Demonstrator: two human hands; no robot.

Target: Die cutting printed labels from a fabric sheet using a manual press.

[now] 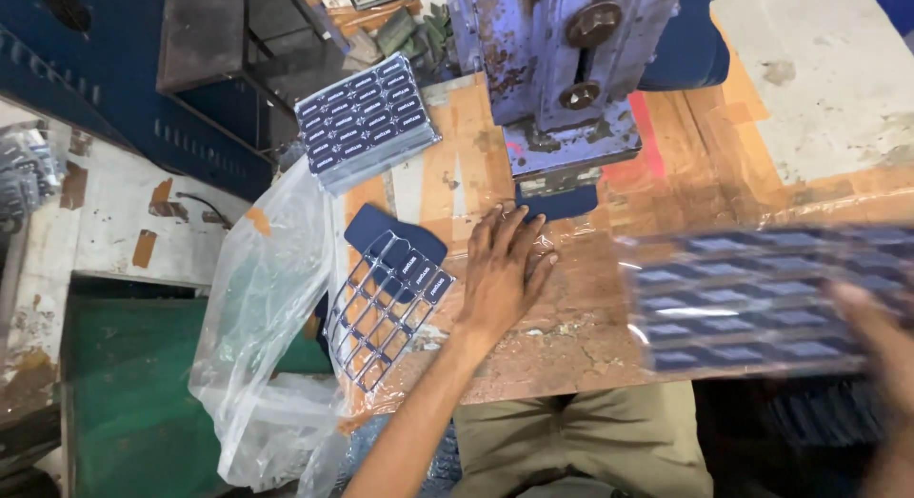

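Label stack (367, 120) behind punched sheet (386, 303); press (571, 79) right.

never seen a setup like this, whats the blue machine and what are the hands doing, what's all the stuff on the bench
This is one picture from a camera worn on a person's head, looking down at their own hands and lap. They sit at a worn brown bench covered in tape. The big chipped blue machine at the top looks like a press, with its foot just above the bench.

The left hand lies flat on the bench just below that foot, holding nothing. The right hand, blurred at the right edge, holds a sheet of dark blue labels in shiny clear film.

On the bench: a stack of label sheets at upper left, and a punched-out sheet that is mostly an empty grid, hanging over the front edge. A clear plastic bag droops off the left side.
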